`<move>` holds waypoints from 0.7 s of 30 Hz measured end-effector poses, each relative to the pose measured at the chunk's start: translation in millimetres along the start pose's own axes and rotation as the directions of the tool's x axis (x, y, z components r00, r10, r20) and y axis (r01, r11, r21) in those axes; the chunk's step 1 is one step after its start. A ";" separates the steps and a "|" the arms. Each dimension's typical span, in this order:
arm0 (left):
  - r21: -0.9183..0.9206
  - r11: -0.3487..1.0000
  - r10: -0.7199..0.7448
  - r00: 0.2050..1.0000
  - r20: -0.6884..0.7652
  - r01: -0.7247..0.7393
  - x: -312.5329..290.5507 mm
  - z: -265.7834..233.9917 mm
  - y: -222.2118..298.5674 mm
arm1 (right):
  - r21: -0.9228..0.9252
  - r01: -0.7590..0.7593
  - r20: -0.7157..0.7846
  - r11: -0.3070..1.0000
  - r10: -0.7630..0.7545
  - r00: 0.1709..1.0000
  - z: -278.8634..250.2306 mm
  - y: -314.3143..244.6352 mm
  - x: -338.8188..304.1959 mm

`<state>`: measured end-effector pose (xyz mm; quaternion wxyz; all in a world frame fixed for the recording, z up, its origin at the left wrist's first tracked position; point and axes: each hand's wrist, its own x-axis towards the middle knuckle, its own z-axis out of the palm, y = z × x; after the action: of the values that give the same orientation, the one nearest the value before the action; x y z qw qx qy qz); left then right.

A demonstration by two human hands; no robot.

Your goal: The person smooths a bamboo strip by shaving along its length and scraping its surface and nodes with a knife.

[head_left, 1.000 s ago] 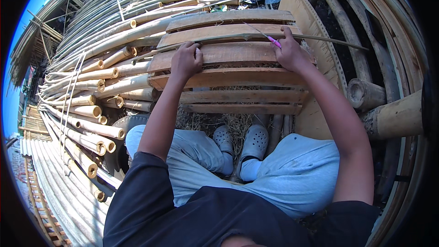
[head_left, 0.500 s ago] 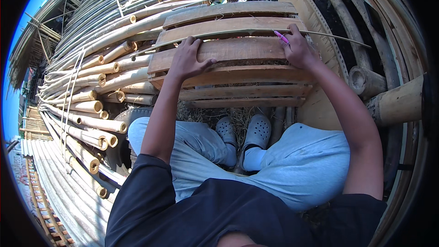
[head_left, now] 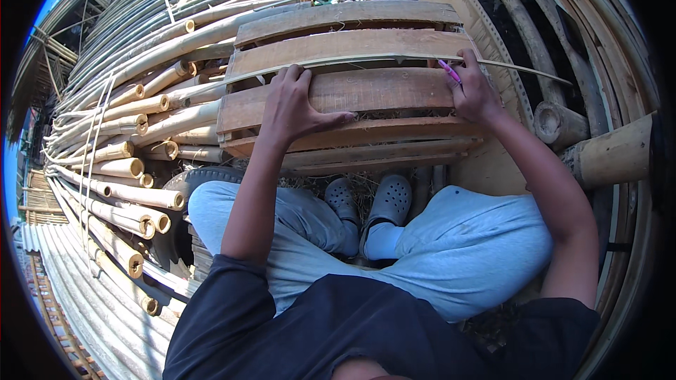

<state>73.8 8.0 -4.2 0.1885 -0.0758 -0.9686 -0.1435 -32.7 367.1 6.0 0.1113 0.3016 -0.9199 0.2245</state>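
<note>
A long, thin bamboo strip [head_left: 366, 58] lies crosswise over a slatted wooden crate [head_left: 384, 86] in front of my knees. My left hand [head_left: 292, 105] rests on a crate slat, its thumb stretched out to the right and its fingertips at the strip. At the crate's right end, my right hand [head_left: 479, 90] is closed, with a slim pink pen-like thing [head_left: 449, 71] sticking out from its fingers. The strip passes by the fingertips of that hand and runs on past the crate's right side. How firmly those fingers hold the strip is hidden.
Stacked bamboo poles [head_left: 151, 104] fill the left side, cut ends toward me. A tyre [head_left: 201, 177] sits by my left knee. A wooden board [head_left: 486, 21] stands beyond the crate's right end, with thick bamboo [head_left: 612, 151] at far right. Corrugated sheets [head_left: 91, 267] lie lower left.
The strip shows a broader, paler face and sits slightly lower at its middle. My right hand has shifted a little right and down with the pink thing. My left thumb reaches farther right.
</note>
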 end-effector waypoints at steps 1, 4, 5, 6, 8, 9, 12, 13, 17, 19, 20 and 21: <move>-0.002 1.000 -0.010 1.000 0.001 0.010 -1.5 0.6 0.9 | 0.026 -0.020 0.018 0.999 0.020 1.000 -1.3 -1.6 -0.8; -0.010 0.999 0.043 0.997 -0.060 -0.044 -6.5 1.7 3.9 | 0.036 -0.027 0.027 0.999 0.026 0.999 -3.3 -1.5 -9.2; -0.017 0.998 0.052 0.997 -0.063 -0.053 -7.5 -0.9 5.0 | 0.028 -0.009 0.025 1.000 0.008 1.000 -4.0 -0.1 -11.2; -0.016 0.999 0.042 0.999 -0.035 -0.043 -8.1 -8.5 10.6 | 0.026 0.013 0.026 1.000 -0.014 1.000 -8.2 1.2 -14.5; -0.006 0.999 0.037 0.999 0.000 -0.037 -11.3 -16.7 16.9 | 0.022 0.010 0.022 1.000 -0.011 1.000 -10.1 -2.1 -19.7; -0.010 0.999 0.041 0.999 -0.001 -0.041 -13.1 -16.5 16.4 | 0.025 0.021 0.016 0.999 -0.021 1.000 -10.2 -4.1 -19.6; 0.014 1.000 0.028 0.999 -0.040 -0.028 -14.5 -15.6 15.9 | 0.004 0.003 0.001 1.000 -0.003 1.000 -5.2 -1.9 -17.4; 0.004 1.000 0.017 0.999 -0.028 -0.017 -13.6 -15.4 16.0 | 0.007 0.009 0.001 1.000 -0.009 1.000 -6.0 -1.7 -15.9; 0.019 0.998 0.057 0.997 -0.060 -0.056 -18.7 -17.6 20.5 | 0.024 -0.035 0.064 0.999 0.033 0.997 -11.4 -2.5 -16.3; -0.059 0.998 -0.024 1.000 0.019 0.026 -24.3 -28.4 20.9 | 0.030 -0.050 0.074 0.998 0.048 0.996 -12.9 -0.6 -15.5; -0.133 0.985 -0.100 0.989 0.108 0.114 -26.2 -33.3 18.8 | 0.057 -0.014 0.068 0.998 0.010 0.998 -12.3 1.2 -14.8; -0.131 0.985 -0.100 0.990 0.102 0.113 -27.7 -34.5 10.7 | 0.082 0.025 0.063 0.996 -0.030 0.998 -12.0 1.1 -13.6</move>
<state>113.1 5.0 18.3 0.1285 -0.0432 -0.9670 -0.2157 -21.8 380.5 11.5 0.0724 0.3256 -0.9088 0.2505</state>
